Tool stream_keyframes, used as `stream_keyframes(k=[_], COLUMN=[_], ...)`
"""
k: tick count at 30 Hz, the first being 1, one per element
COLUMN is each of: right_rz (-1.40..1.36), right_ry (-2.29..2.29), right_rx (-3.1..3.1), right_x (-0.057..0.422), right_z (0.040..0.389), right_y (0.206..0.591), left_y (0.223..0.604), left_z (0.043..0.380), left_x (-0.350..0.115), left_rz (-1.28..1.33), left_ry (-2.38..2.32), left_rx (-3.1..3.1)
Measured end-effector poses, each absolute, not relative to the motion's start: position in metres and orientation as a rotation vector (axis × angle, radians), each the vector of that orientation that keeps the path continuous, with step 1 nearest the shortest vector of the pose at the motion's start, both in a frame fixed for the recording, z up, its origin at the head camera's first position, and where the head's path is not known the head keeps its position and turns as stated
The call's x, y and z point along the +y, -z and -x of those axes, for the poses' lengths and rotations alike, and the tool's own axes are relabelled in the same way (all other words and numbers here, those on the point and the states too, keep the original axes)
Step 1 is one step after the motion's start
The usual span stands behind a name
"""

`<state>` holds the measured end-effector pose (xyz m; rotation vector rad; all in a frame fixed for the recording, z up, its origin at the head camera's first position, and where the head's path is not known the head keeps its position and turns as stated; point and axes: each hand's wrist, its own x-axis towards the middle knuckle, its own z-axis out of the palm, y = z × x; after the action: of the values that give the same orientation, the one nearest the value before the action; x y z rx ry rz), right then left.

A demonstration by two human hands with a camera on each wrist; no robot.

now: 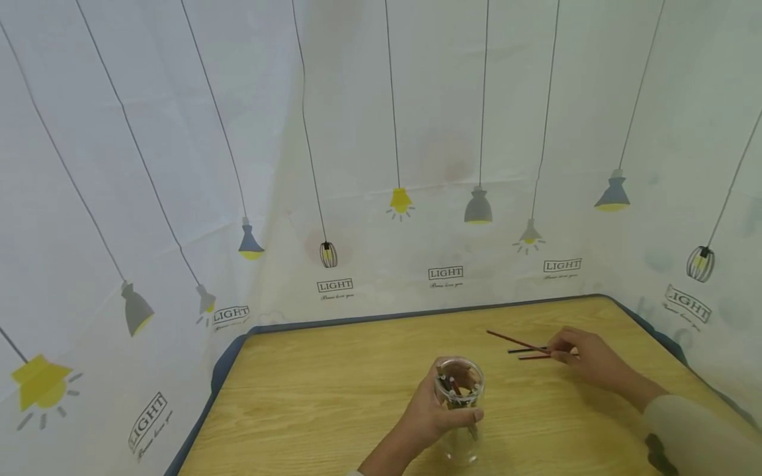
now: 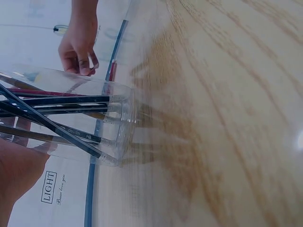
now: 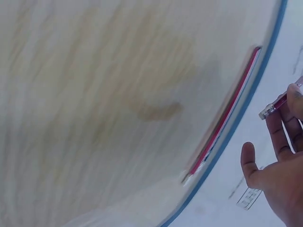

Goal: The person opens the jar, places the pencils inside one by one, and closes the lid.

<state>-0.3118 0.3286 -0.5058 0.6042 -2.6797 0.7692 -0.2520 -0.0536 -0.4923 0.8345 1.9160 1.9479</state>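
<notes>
My left hand grips a clear jar standing on the table, fingers and thumb wrapped around it. Several pencils, dark, brown and red, lean inside; in the left wrist view their ferrule ends sit at the jar's base. Over at the right, my right hand pinches a red pencil that slants above the tabletop. Beneath it lie another red pencil and a dark pencil, close together. In the right wrist view the held pencil's silver end pokes out past the fingers.
The wood-grain table has a blue edge along its back and sides. Behind it hangs a pale sheet printed with lamps and the word LIGHT, enclosing the back, left and right.
</notes>
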Motion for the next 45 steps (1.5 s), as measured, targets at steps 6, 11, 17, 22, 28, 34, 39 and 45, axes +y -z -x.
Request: stream_keyframes(k=[6,11,17,22,28,34,39,45], right_rz=[-0.608,-0.587,-0.616,-0.582,-0.572,-0.678,-0.827,-0.866], right_ry=[-0.902,-1.104,-1.4,-1.528,-1.611,-1.879,-2.042,-2.073], right_rx=[-2.641,-2.653,-2.607,-2.607,-2.61,-2.487,-2.364,-2.35], right_x=[0.301,0.277,0.25,0.229,0.209,0.194,0.181,0.169], right_z=[0.305,0.3,0.291,0.282,0.274,0.266,0.259,0.252], right_y=[0.487,0.47,0.448,0.43,0.41,0.394,0.382,0.37], left_y=[0.492,0.491,0.491,0.492,0.492,0.492,0.492,0.492], left_z=[0.251,0.251,0.25,0.251,0.252,0.252,0.251,0.251], left_x=[-0.054,-0.054,-0.053,-0.054,-0.054,-0.054,-0.054,-0.053], left_rz=[-0.833,-0.839,-0.845,-0.846,-0.836,-0.832,-0.829,-0.84], left_ry=[-1.943,-1.946,-1.955,-1.948,-1.951,-1.957,-1.96,-1.956], left_rx=[1.918,1.923,1.929,1.911,1.878,1.888,1.895,1.899])
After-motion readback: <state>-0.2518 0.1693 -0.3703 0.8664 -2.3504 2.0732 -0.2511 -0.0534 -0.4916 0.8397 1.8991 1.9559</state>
